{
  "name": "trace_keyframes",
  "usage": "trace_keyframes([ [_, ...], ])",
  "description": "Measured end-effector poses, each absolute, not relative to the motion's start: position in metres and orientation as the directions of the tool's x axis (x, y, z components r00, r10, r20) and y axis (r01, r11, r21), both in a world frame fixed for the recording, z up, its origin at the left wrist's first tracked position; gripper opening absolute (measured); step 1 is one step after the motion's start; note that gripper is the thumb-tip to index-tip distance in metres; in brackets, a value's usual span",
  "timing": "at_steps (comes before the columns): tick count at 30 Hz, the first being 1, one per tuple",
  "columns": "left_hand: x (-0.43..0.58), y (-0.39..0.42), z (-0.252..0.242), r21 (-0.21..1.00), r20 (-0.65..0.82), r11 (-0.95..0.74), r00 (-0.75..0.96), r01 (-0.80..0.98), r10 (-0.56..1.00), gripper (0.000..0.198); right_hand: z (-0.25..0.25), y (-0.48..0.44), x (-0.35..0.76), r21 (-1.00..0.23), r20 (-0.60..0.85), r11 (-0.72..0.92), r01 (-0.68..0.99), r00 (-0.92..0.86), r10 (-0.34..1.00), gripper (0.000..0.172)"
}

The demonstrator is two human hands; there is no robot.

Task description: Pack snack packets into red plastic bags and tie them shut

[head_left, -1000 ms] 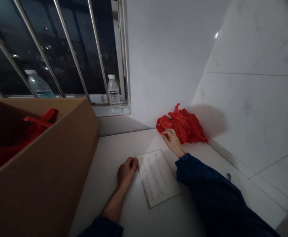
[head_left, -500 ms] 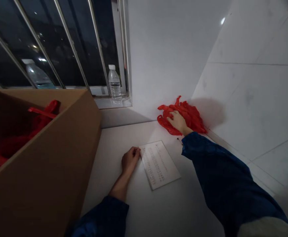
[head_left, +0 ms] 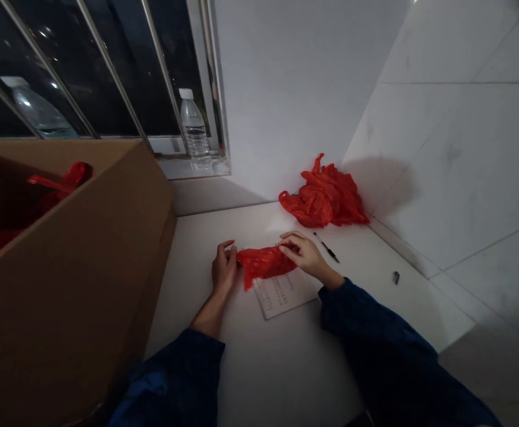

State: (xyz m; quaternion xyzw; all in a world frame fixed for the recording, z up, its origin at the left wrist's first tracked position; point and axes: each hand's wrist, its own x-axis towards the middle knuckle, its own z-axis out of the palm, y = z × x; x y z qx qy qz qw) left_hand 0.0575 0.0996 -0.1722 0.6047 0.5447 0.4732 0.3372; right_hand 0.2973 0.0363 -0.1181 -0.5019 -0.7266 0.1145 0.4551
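One twisted red plastic bag (head_left: 263, 265) is held over a printed sheet (head_left: 281, 295) on the white surface (head_left: 259, 379), its two ends clamped by the fingers of the left hand (head_left: 223, 270) and the right hand (head_left: 306, 255). Further red bags (head_left: 61, 181) are seen inside a cardboard box (head_left: 72, 284) beside the surface.

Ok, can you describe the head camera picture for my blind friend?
The left hand and right hand hold a twisted red plastic bag over a printed paper on a white counter. A crumpled red bag and pen lie nearby.
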Motion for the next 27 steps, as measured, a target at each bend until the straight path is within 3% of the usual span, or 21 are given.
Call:
trace_keyframes([
  [6,0.062,0.083,-0.145,0.843,0.405,-0.364,-0.021,0.395,0.914,0.040,-0.141,0.027,0.289,-0.693,0.568,0.466,0.550,0.019,0.823,0.018],
  [10,0.071,0.063,-0.118,0.682,0.512,-0.562,0.244,0.468,0.824,0.027,-0.144,0.024,0.283,-0.713,0.587,0.486,0.506,0.051,0.808,0.017],
  [13,0.078,0.055,-0.111,0.568,0.477,-0.659,0.456,0.492,0.751,0.022,-0.144,0.022,0.280,-0.718,0.605,0.507,0.477,0.068,0.793,0.015],
  [15,0.079,0.054,-0.109,0.524,0.457,-0.673,0.494,0.522,0.740,0.017,-0.143,0.021,0.279,-0.719,0.619,0.517,0.465,0.090,0.780,0.015],
  [24,0.042,0.058,-0.063,0.508,0.645,-0.556,0.137,0.658,0.752,0.013,-0.142,0.020,0.292,-0.756,0.623,0.479,0.447,0.266,0.736,0.013],
  [27,0.042,0.054,-0.057,0.509,0.644,-0.549,0.130,0.663,0.754,0.011,-0.140,0.017,0.291,-0.766,0.611,0.468,0.441,0.274,0.742,0.013],
])
